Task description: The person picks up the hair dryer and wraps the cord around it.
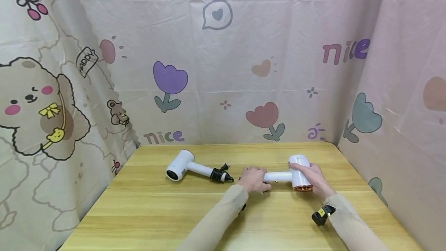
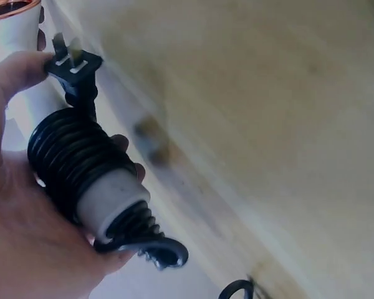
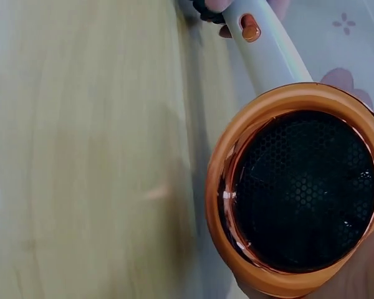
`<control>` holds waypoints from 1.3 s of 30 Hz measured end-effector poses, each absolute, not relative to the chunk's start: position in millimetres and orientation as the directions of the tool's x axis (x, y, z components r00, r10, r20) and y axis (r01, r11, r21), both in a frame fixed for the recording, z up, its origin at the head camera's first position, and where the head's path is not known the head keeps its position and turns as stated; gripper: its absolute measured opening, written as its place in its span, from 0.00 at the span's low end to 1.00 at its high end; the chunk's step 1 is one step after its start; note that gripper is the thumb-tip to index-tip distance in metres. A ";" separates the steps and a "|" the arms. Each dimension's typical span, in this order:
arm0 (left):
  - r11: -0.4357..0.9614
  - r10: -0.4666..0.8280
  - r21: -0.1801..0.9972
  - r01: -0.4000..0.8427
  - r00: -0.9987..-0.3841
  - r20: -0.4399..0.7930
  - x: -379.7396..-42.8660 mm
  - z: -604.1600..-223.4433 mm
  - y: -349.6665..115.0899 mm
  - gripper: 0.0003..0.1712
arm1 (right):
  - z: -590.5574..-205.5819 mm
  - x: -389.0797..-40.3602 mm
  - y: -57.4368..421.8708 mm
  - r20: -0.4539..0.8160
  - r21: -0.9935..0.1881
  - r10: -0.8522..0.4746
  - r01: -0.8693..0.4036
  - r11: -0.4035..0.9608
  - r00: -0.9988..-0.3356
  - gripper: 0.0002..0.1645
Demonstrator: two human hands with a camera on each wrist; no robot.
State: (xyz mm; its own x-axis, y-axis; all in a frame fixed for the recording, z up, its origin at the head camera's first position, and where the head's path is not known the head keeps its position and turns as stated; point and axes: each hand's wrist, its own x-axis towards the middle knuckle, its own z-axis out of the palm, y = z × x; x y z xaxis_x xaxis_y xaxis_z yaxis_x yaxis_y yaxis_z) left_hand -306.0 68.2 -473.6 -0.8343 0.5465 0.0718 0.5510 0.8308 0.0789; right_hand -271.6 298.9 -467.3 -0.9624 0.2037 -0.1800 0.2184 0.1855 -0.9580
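Both hands hold a white hair dryer point(image 1: 278, 177) low over the table. My left hand point(image 1: 252, 180) grips the end of its handle, where a black cord point(image 2: 75, 165) is wound in tight coils. Near the thumb in the left wrist view, the two-pin plug point(image 2: 75, 68) sticks up. My right hand point(image 1: 314, 177) grips the barrel from its right side, thumb across the top. A copper-coloured ring surrounds the dark mesh grille point(image 3: 305, 193) in the right wrist view, with a copper switch point(image 3: 250, 31) on the handle.
Another white hair dryer point(image 1: 180, 165) lies to the left on the wooden table point(image 1: 156, 212), its black cord point(image 1: 217, 174) wrapped round the handle end. Patterned curtains point(image 1: 223, 49) hang behind and at both sides of the table.
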 end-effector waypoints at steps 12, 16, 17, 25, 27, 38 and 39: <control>0.819 0.568 0.089 0.567 -0.823 0.010 -309.1 -480.4 68.1 0.43 | -470.4 -277.9 314.7 -0.232 -0.924 0.179 0.274 0.266 -0.956 0.49; 0.810 0.577 0.136 0.571 -0.817 -0.008 -312.7 -478.4 67.9 0.44 | -470.3 -280.6 318.3 -0.242 -0.886 0.204 0.302 0.353 -0.949 0.53; 0.808 0.578 0.148 0.571 -0.816 -0.012 -313.7 -477.8 67.8 0.44 | -470.2 -281.4 318.7 -0.242 -0.877 0.210 0.306 0.369 -0.947 0.54; 0.804 0.581 0.159 0.573 -0.814 -0.003 -320.5 -477.6 68.7 0.45 | -467.1 -285.4 322.2 -0.219 -0.831 0.206 0.293 0.472 -0.954 0.52; 0.795 0.592 0.161 0.584 -0.806 0.002 -321.2 -478.4 67.8 0.45 | -467.2 -285.3 323.2 -0.203 -0.822 0.204 0.280 0.497 -0.958 0.50; 0.762 0.621 0.201 0.615 -0.783 0.044 -315.7 -464.1 38.6 0.45 | -452.2 -284.5 310.1 0.023 -0.599 0.138 0.097 0.795 -0.990 0.57; 0.765 0.616 0.198 0.612 -0.786 0.048 -315.3 -462.8 34.4 0.45 | -451.0 -283.7 306.4 0.062 -0.554 0.115 0.062 0.830 -0.991 0.57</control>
